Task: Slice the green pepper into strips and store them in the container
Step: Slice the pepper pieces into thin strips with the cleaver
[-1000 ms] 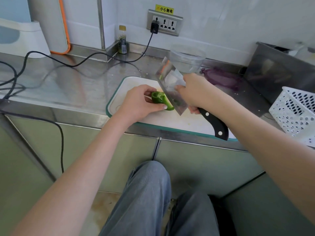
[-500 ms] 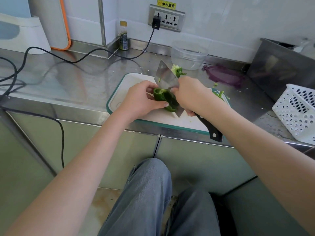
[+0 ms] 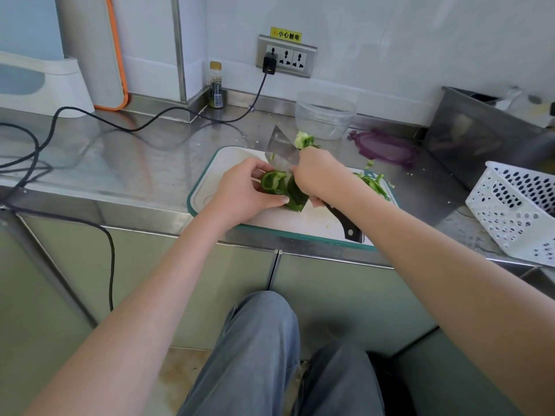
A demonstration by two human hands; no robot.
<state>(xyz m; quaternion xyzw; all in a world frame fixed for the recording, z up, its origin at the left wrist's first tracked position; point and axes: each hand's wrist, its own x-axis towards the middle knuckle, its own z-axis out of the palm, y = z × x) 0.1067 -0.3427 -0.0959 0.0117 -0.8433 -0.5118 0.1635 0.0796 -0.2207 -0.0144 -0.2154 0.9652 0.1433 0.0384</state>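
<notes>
A hollow piece of green pepper (image 3: 274,183) lies on the white cutting board (image 3: 237,156), pinned by my left hand (image 3: 243,192). My right hand (image 3: 319,175) grips a cleaver (image 3: 280,150) with a black handle; the blade stands on edge against the pepper's right side. Cut green strips (image 3: 374,183) lie on the board behind my right wrist. The pepper's core (image 3: 303,140) sits at the board's far edge. A clear plastic container (image 3: 326,115) stands behind the board, its purple lid (image 3: 384,147) flat beside it.
A white perforated basket (image 3: 516,208) sits at the right edge of the steel counter (image 3: 120,163). A steel box (image 3: 480,136) stands at back right. Black cables (image 3: 90,121) cross the counter's left side. A small bottle (image 3: 216,85) stands by the wall.
The cleaver has swung from tilted and raised to upright, its edge down against the pepper. The view has shifted, so the strips and core now show behind my right hand.
</notes>
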